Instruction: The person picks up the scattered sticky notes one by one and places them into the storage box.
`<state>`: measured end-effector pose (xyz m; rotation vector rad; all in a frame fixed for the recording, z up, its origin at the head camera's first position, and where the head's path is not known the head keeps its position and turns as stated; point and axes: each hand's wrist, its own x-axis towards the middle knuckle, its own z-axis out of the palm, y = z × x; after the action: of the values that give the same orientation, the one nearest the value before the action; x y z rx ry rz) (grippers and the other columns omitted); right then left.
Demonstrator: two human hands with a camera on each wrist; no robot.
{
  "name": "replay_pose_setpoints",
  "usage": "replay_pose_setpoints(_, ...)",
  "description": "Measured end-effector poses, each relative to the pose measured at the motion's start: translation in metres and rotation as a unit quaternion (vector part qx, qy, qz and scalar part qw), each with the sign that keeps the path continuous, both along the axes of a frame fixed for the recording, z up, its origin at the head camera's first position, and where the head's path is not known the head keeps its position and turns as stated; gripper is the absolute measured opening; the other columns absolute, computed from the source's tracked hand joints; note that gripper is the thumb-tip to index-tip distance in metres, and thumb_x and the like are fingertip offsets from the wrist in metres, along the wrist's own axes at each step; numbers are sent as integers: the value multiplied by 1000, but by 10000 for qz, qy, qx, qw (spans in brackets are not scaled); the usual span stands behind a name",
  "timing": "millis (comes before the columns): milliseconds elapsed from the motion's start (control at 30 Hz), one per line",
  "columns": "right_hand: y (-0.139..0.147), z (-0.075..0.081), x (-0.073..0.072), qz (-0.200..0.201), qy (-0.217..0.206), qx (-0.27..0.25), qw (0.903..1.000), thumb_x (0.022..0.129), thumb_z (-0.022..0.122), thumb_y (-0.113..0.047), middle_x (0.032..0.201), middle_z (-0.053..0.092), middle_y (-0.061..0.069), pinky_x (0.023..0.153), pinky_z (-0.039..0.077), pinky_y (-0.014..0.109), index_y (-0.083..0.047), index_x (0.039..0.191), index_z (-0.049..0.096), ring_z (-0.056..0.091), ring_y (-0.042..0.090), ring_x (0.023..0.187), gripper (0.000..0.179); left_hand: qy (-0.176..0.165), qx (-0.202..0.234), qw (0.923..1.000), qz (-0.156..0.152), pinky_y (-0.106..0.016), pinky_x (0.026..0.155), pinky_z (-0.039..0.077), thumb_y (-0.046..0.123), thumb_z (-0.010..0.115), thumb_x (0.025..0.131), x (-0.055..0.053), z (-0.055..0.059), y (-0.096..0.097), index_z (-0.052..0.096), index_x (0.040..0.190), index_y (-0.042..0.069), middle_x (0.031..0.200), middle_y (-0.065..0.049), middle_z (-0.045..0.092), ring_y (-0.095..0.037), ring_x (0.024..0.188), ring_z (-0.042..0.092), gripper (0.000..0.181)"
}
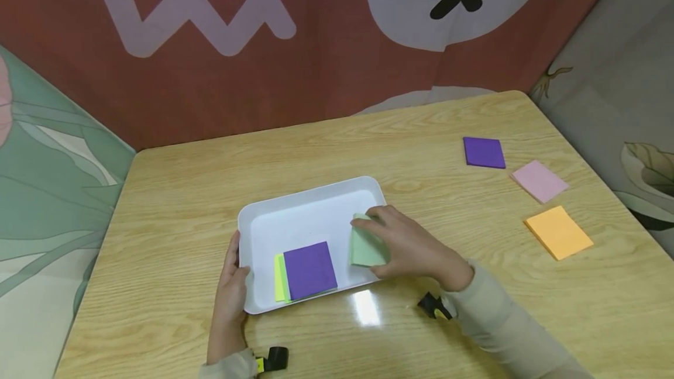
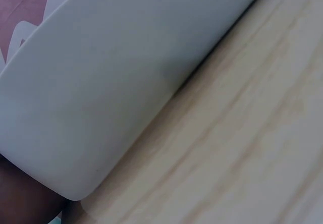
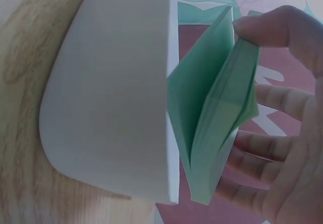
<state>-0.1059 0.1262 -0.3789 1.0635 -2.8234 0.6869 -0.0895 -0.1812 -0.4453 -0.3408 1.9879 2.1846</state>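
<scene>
A white rectangular tray [image 1: 310, 192] rests on the table. My left hand [image 1: 230, 285] is at its left end, thumb by the near corner and fingers along the outer wall; in the left wrist view the tray's side wall [image 2: 111, 82] fills much of the frame. Over the tray's right end, my right hand [image 1: 408, 244] pinches a pale green sticky note pad [image 1: 365, 244] between thumb and fingers. From the right wrist, that pad [image 3: 227, 93] shows its sheets fanning apart beside the rim. Inside the tray, a purple pad [image 1: 310, 271] overlaps green and yellow pads [image 1: 279, 279].
On the table's right side lie a purple pad [image 1: 484, 152], a pink pad [image 1: 539, 181] and an orange pad [image 1: 559, 233]. The wooden table [image 1: 174, 203] meets a red patterned cloth [image 1: 237, 86] at its far edge.
</scene>
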Motion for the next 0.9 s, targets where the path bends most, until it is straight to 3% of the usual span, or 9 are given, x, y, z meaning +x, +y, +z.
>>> replay_pose_setpoints(900,-13,-19,-9,349,-334,384,9981,55,72,-28,109,45,11,76,39,31,-10,121,48,42,19,94,73,38,-129,9999,-11,-28,100,13,-8,20,81,-1,0,0,11,139,28,143,9,5,-6,125,10,69)
